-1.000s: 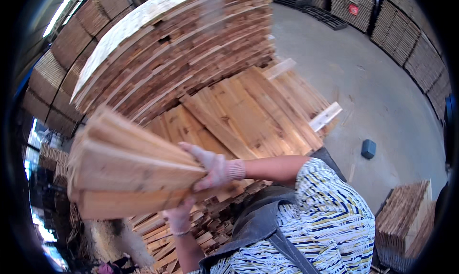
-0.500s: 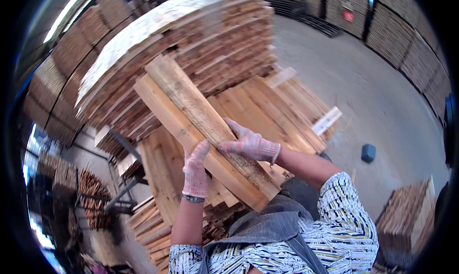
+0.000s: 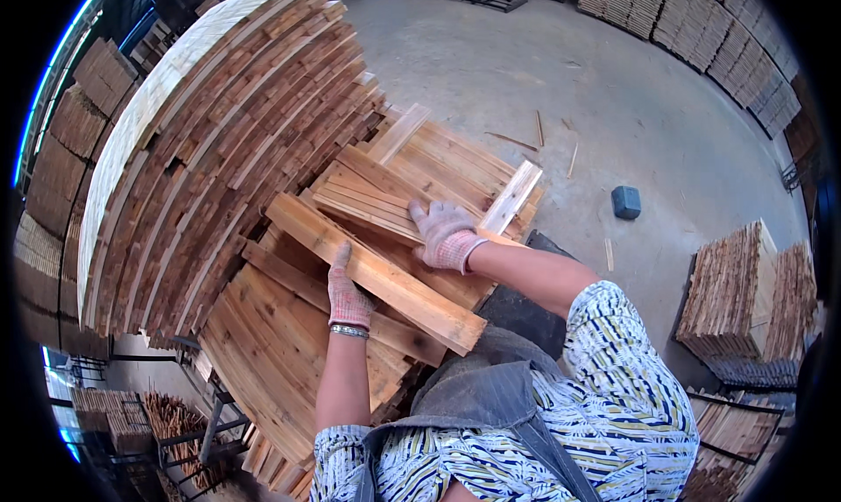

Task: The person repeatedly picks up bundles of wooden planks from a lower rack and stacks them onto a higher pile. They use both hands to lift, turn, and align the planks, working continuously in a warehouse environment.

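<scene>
My left hand, in a pale knitted glove, is closed round a long wooden board. The thumb lies along its upper side, and the fingers are hidden underneath. The board slants from the large stack down toward my apron. My gloved right hand spans the near end of another wooden board with lengthwise lines on its face, fingers on the far edge and thumb on the near one. Both boards are above a layer of flat planks. A further board lies partly under the left-hand one.
A tall curved-looking stack of boards rises at the left. Short pale pieces lie across the planks at right. A blue block and wood slivers are on the floor. More stacked boards stand at right.
The two boards held side by side are now apart. My right hand has moved its board onto the planks, while my left hand has lowered the other. My view has turned right.
</scene>
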A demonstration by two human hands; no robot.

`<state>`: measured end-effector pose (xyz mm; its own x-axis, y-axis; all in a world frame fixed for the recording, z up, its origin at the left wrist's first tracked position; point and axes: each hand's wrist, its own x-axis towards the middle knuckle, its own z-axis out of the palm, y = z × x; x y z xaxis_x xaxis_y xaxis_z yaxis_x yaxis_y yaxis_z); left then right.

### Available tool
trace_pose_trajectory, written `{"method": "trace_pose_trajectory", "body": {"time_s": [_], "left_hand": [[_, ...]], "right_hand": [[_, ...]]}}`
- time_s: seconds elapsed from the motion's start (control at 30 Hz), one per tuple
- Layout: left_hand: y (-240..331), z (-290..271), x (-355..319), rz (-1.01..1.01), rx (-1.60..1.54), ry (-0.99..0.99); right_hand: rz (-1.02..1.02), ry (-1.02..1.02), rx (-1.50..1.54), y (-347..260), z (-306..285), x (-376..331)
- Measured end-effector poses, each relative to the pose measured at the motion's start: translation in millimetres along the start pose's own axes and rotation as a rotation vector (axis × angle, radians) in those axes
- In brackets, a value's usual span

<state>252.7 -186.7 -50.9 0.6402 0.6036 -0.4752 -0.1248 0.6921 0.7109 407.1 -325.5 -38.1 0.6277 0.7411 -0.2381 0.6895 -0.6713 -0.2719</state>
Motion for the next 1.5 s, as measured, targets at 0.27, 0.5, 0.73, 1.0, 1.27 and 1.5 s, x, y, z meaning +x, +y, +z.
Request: {"method": "trace_pose_trajectory", "body": {"time_s": [0.27,0.5,0.73,1.0,1.27,1.5], "left_hand": [[-20.1,1.2,19.4,-0.104,0.033,0.044],[-22.0,13.4,26.1,-0.131,0.065,0.128],[-26.0,14.1,20.6,-0.077,0.120,0.094],[-28.8,18.0,28.1,-0.129,0.127,0.161],[-27.8,34.0,25.0,0.003,0.094,0.054],[-45.9,142.9,14.7,0.150,0.172,-0.046]], "right_hand": [[0.020,-0.288,1.176,123.4,-39.9,69.3],[0.022,-0.418,1.034,127.0,12.8,109.8],[-0.104,-0.051,0.238,84.0,-10.7,90.8],[-0.043,-0.055,0.268,130.8,-4.1,104.9],[-0.159,0.193,0.107,118.5,0.0,103.9],[-0.174,-0.534,1.415,71.9,-64.5,9.2]]}}
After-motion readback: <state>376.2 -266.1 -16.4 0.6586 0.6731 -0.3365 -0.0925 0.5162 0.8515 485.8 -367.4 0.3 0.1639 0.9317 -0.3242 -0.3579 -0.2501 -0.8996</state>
